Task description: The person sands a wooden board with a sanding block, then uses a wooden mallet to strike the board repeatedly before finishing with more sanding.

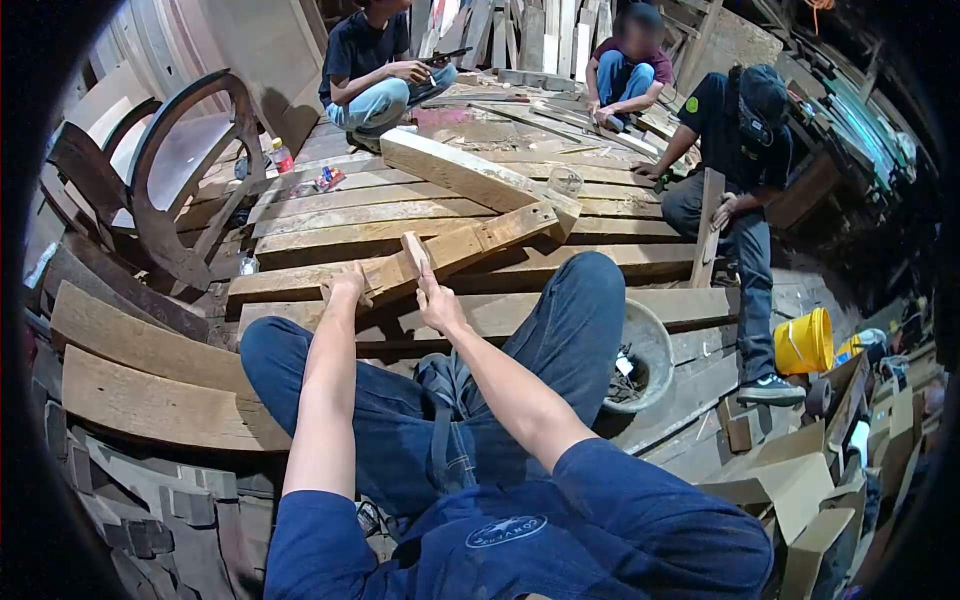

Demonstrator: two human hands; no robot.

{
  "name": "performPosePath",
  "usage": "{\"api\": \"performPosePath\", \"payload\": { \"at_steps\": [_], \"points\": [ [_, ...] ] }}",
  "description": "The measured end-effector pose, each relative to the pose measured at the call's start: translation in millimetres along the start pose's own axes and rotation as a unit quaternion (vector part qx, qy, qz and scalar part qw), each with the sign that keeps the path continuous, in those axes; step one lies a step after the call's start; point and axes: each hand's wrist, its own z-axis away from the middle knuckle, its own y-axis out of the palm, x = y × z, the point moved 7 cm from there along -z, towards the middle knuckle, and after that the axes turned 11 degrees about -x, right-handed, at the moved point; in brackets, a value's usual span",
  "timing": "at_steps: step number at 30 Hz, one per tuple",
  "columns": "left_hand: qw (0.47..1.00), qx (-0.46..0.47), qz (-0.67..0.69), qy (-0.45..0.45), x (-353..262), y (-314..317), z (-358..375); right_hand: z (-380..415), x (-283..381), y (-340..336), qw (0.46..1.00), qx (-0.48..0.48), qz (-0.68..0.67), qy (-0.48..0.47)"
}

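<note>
My right hand (437,304) is closed around the lower end of a short, pale wooden piece (413,250), which stands tilted above a squared timber beam (495,234). My left hand (347,284) is at the near left end of that beam, its fingers bent and closed. Whatever is between those fingers is too small to make out. The beam lies slantwise across wooden planks (330,235) in front of my crossed legs. Its far end meets a thicker pale timber (455,172).
A bucket with dark bits (647,350) stands by my right knee. Beyond it are a yellow bucket (803,341) and a seated person (740,140) holding a board (708,225). Two people crouch at the back. Curved wooden frames (190,150) and curved boards (150,395) are left.
</note>
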Motion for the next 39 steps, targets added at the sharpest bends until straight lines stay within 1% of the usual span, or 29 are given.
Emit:
{"api": "performPosePath", "payload": {
  "at_steps": [3, 7, 8, 11, 12, 18, 25, 27, 29, 30, 31, 33, 39],
  "points": [
    [1.000, -0.001, -0.017, -0.020, 1.2, -1.2, 0.6, 0.1, 0.6, -0.6, 1.000, -0.002, 0.000, 0.003],
    [1.000, -0.002, -0.019, -0.011, 0.6, -0.9, 1.8, 0.2, -1.6, 1.1, 1.000, 0.006, 0.010, 0.015],
    [0.999, 0.008, -0.038, -0.006, 3.6, 10.3, -13.2, 0.4, -0.2, -0.1, 1.000, 0.002, 0.007, 0.011],
    [0.999, 0.001, -0.042, -0.005, 10.4, 42.1, -54.3, 0.6, 0.9, -0.6, 1.000, -0.003, -0.001, 0.004],
    [0.999, -0.034, -0.019, -0.001, 20.3, 75.3, -98.9, -0.7, -2.8, 3.2, 1.000, -0.002, -0.004, 0.005],
    [1.000, -0.016, -0.025, 0.002, 7.0, 36.2, -53.9, 2.8, 6.2, -6.0, 1.000, 0.005, 0.001, 0.015],
    [1.000, -0.006, -0.017, 0.005, 8.0, 27.4, -36.4, 2.6, -2.1, 1.4, 1.000, 0.000, 0.010, 0.021],
    [1.000, -0.013, -0.013, 0.009, 8.2, 25.5, -35.0, 0.6, -4.7, 4.7, 1.000, -0.011, 0.007, 0.012],
    [0.997, -0.062, -0.013, 0.051, 8.5, 39.5, -49.7, -0.6, -6.6, 6.2, 1.000, -0.013, -0.010, 0.010],
    [0.997, -0.051, -0.063, 0.009, -4.2, -12.3, 10.2, 1.8, -0.6, 1.2, 0.997, -0.056, -0.042, -0.039],
    [0.997, -0.067, 0.014, 0.044, 3.5, 22.5, -26.4, 3.1, -0.2, 2.1, 0.999, -0.035, -0.022, -0.020],
    [0.998, -0.057, -0.004, 0.034, 3.0, 16.6, -20.0, -0.4, -1.7, 2.9, 1.000, 0.001, 0.021, 0.015],
    [0.997, -0.061, -0.016, 0.033, -2.7, -1.2, 1.0, 1.0, 0.0, 0.5, 0.999, 0.004, 0.011, 0.031]
  ]
}}
